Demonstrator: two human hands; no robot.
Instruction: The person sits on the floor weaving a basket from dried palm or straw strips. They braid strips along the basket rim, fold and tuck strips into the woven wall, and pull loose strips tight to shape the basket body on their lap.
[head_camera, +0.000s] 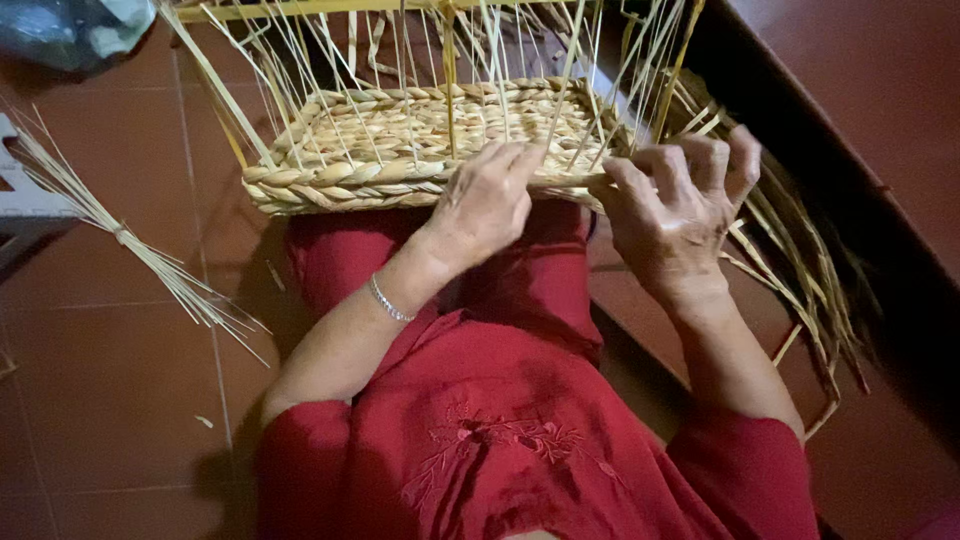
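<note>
Nearest to you is your red embroidered cloth garment, its stitched flower pattern faint on the chest and its lower edge cut off by the frame. A thin silver bracelet circles your left wrist just below the basket.

Your left hand rests on the near rim of the half-woven rectangular basket of pale braided straw, fingers curled down over the plaited edge and pressing it; what lies under the fingertips is hidden. Your right hand sits at the basket's right near corner, fingers bent and pinched around a thin straw strand that runs along the rim; you cannot tell how firmly it is held, as the thumb is covered.

The basket lies on your lap, its base a flat twisted weave, its rim a thick rope-like braid. Stiff, thin upright straw stakes rise from its sides and run out of the top of the frame. Right of the basket, loose flat straw strips hang in a curved bunch, their ends lost in shadow.

Left of the basket, a tied bundle of fine straw stalks fans across the reddish-brown tiled floor. Beyond the basket's far left corner, a crumpled bluish plastic bag is blurred and cut off.
</note>
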